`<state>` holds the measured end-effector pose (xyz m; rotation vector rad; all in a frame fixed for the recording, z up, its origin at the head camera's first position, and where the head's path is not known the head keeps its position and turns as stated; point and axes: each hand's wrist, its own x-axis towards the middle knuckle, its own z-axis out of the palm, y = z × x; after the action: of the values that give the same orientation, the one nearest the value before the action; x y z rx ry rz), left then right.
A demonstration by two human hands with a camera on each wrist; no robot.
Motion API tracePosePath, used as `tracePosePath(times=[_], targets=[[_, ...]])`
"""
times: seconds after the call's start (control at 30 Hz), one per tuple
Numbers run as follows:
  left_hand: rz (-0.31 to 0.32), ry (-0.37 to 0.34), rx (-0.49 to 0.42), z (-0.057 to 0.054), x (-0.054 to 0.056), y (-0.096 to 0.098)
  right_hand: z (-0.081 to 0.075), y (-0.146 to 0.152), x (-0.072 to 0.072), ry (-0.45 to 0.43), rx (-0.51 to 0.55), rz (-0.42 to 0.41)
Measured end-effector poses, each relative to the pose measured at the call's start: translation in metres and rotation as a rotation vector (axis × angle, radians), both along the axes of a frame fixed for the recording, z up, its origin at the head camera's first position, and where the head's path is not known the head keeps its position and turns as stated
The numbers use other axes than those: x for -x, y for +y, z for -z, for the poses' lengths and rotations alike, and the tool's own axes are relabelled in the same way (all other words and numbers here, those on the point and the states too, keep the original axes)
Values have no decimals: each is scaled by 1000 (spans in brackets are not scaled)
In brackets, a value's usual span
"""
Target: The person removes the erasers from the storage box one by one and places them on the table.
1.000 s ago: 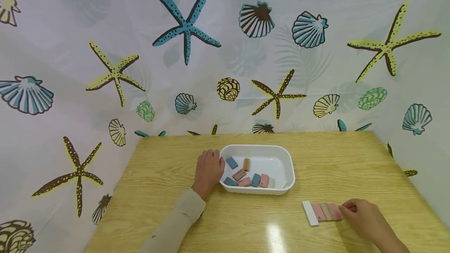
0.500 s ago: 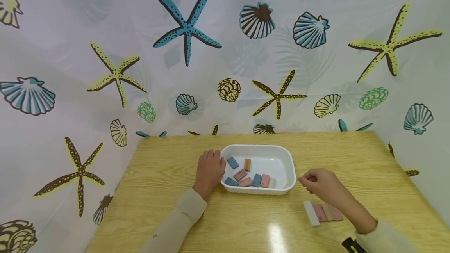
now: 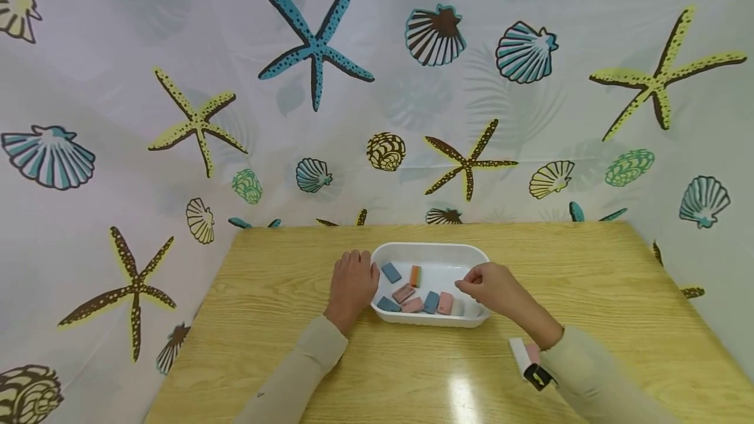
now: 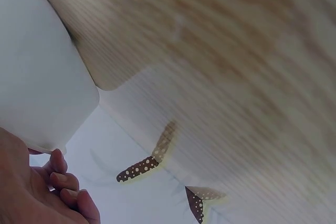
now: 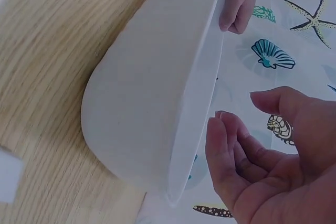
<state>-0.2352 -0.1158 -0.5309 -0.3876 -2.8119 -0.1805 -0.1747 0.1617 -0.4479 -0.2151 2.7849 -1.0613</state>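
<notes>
Right hand point(image 3: 490, 286) moved inward over white tray point(image 3: 432, 321), three o'clock; thumb and fingertips apart, holding nothing. Left hand point(image 3: 353, 280) grips rim at nine o'clock, probably steadying tray. Erasers point(image 3: 445, 303) lie inside, mostly six to nine o'clock; white block point(image 3: 519, 354) outside, tray's four o'clock.

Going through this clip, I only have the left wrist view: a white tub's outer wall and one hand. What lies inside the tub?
Observer: The head view shows the white tub holding several small blocks, blue, pink and striped among them.
Operator: Where's the right hand?
Observer: The right hand is over the tub's right end.
Operator: Anything outside the tub?
Observer: A white block and a pink block lie side by side on the table, partly hidden by the right sleeve.
</notes>
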Motion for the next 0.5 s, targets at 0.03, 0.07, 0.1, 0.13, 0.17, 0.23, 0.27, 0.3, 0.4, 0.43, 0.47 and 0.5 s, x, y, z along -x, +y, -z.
tracePosePath(times=[0.03, 0.07, 0.1, 0.13, 0.17, 0.23, 0.27, 0.3, 0.4, 0.43, 0.47, 0.5], targets=[[-2, 0, 4, 0, 0, 0, 2, -3, 3, 14, -7, -8], [-4, 1, 6, 0, 0, 0, 4, -7, 6, 28, -13, -15], [-7, 1, 8, 1, 0, 0, 6, -11, 9, 47, -22, -22], [-7, 5, 7, 1, 1, 0, 9, -16, 13, 60, -26, -24], [-6, 7, 5, 1, 0, 0, 10, -21, 15, 69, -28, -22], [-2, 17, -4, 1, 0, 0, 14, -30, 21, 74, -33, -20], [0, 21, -10, 1, 0, 0, 16, -35, 23, 66, -35, -12], [1, 21, -10, 1, 0, 0, 17, -39, 25, 58, -36, -3], [1, 12, -2, 1, 0, 0, 24, -50, 31, 17, -42, 19], [2, 8, -2, 1, 0, 0, 27, -53, 33, 6, -45, 28], [1, 2, 0, 0, 0, 0, 29, -55, 34, 5, -54, 34], [3, 0, 0, 0, 0, -1, 32, -57, 36, 0, -56, 39]])
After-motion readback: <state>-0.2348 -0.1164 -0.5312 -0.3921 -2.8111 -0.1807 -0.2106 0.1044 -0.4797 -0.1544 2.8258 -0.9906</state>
